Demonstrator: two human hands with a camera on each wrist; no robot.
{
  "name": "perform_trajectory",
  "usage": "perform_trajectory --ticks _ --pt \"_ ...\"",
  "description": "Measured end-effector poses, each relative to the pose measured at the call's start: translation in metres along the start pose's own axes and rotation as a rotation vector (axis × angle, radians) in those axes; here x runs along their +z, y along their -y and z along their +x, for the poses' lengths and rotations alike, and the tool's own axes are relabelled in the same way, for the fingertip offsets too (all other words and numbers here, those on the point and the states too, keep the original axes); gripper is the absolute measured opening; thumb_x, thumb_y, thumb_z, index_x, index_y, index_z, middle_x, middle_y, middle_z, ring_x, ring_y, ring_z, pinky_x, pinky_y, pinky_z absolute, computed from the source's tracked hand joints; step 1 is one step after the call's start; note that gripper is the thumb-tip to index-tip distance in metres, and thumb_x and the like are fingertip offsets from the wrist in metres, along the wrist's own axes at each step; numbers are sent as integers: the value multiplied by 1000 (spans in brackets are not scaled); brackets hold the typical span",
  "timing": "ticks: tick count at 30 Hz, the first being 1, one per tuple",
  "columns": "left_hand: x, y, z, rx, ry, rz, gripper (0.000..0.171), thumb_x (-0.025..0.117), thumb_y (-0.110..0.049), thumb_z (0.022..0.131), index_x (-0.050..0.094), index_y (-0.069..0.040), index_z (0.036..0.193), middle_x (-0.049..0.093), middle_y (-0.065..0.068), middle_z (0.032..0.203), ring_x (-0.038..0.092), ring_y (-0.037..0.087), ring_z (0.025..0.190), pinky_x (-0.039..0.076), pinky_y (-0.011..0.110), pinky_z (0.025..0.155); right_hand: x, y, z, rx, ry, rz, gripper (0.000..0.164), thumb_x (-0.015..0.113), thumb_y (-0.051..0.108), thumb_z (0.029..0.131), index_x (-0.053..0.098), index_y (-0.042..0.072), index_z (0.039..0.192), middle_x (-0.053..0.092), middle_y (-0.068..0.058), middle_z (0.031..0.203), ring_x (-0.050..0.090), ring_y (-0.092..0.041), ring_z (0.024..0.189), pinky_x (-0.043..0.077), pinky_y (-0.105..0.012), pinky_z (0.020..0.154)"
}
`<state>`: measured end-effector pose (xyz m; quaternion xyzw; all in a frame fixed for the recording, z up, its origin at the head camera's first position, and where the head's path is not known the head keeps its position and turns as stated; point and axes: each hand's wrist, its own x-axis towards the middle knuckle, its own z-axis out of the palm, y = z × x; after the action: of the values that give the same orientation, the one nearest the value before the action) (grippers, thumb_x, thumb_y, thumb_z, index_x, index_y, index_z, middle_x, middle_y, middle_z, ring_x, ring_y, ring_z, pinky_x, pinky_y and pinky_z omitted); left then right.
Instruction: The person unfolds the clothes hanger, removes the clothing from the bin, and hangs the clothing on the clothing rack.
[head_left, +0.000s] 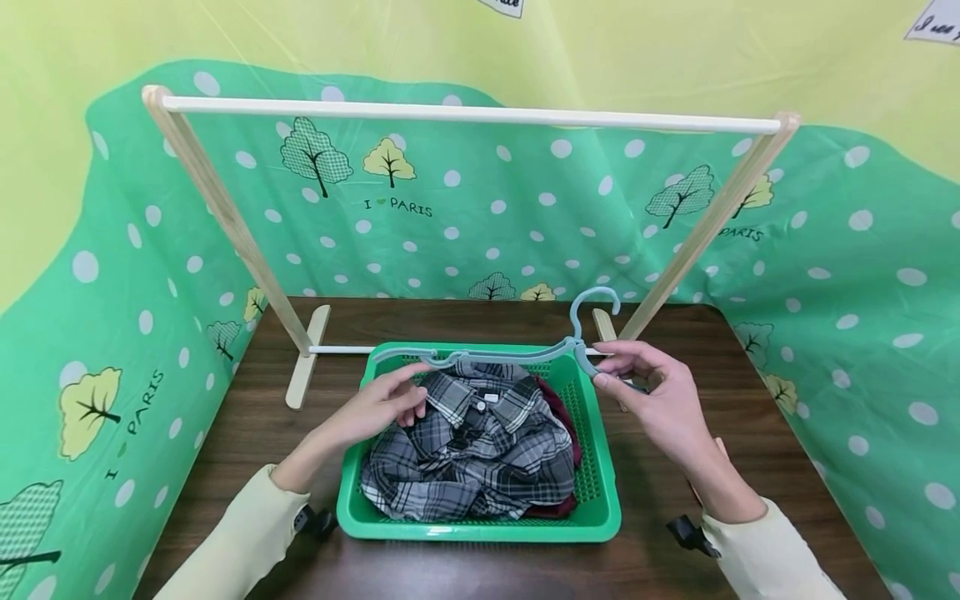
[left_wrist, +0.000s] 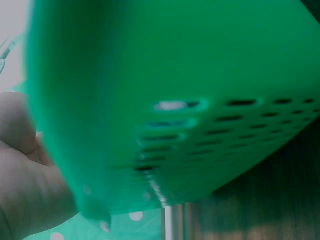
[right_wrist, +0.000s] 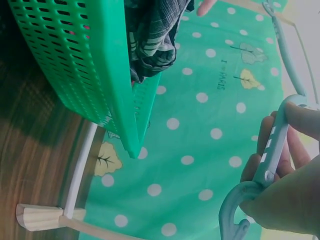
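Note:
My right hand (head_left: 663, 400) pinches one arm of a light blue plastic clothes hanger (head_left: 517, 357) between thumb and fingers, just beside its hook. In the right wrist view the right hand (right_wrist: 295, 185) is seen around the hanger (right_wrist: 276, 145). The hanger stretches left above a green basket, its hook pointing up. My left hand (head_left: 386, 404) is at the basket's left side, index finger extended along the hanger's far arm, other fingers loosely bent above the shirt. A grey and black plaid shirt (head_left: 472, 467) lies crumpled in the basket, collar toward the back.
The green basket (head_left: 480, 533) stands on a dark wooden table (head_left: 660, 517). Maroon cloth (head_left: 558, 508) shows under the shirt. Behind rises a wooden rack with a white top bar (head_left: 465, 112) and a low bar. A patterned green and yellow curtain (head_left: 495, 225) surrounds the table.

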<state>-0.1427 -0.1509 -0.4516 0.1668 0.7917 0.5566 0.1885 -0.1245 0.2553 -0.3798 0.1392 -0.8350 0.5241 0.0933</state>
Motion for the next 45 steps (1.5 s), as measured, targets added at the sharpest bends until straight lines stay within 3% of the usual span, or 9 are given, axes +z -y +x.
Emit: perform_trajectory --ticks 4,8,12,18,22,27,36,41,45 --pt "3 5 2 6 15 91 54 52 -17 119 41 -3 170 69 5 90 65 17 78 56 29 73 2 0 -1 -3 10 15 34 81 -2 100 76 1 133 81 -6 103 70 -14 92 52 -26 75" --pt "6 7 6 63 66 169 56 53 -17 119 39 -10 173 68 3 85 62 17 71 54 30 68 4 0 -2 6 10 22 34 81 -2 99 76 2 133 81 -6 103 70 -13 93 51 -26 79" --pt "9 8 8 81 95 167 55 55 -18 118 42 -12 171 68 3 81 58 16 64 52 30 61 6 -2 -4 9 17 26 33 81 -3 99 77 3 132 81 -6 102 71 -13 93 51 -25 80" --pt "10 8 5 39 54 133 38 54 -24 120 48 -9 153 68 5 81 54 17 60 48 29 59 7 -4 -4 3 20 23 34 81 -3 99 78 4 131 81 -6 102 72 -12 93 52 -25 79" --pt "7 7 1 67 9 126 26 52 -22 120 49 -11 143 66 6 80 55 18 60 49 31 59 3 -5 -5 10 18 4 34 81 -1 99 77 5 133 80 -5 103 71 -12 93 52 -24 78" --pt "3 1 -7 107 -49 203 13 56 -16 118 51 -14 130 55 1 78 51 16 63 44 30 62 -1 -6 -5 10 10 -14 35 81 -1 100 77 5 134 80 -5 103 70 -13 92 53 -25 72" --pt "-1 1 -4 154 -63 324 44 58 -16 117 55 -8 160 59 0 84 51 10 70 45 31 70 -1 -8 -4 6 16 -16 36 80 -1 100 77 6 135 80 0 103 70 -13 92 54 -24 75" --pt "0 2 -2 180 -51 333 28 61 -15 115 66 -11 143 59 -3 81 52 10 69 45 30 69 -2 -8 -5 14 15 -25 36 81 -1 100 77 6 135 80 -1 104 71 -12 93 55 -22 78" --pt "-1 1 -4 204 -61 294 12 61 -10 115 65 -8 126 63 1 89 57 13 75 50 30 70 -5 -10 -6 21 4 -40 36 82 -2 99 77 6 134 80 -5 103 70 -13 87 58 -23 70"
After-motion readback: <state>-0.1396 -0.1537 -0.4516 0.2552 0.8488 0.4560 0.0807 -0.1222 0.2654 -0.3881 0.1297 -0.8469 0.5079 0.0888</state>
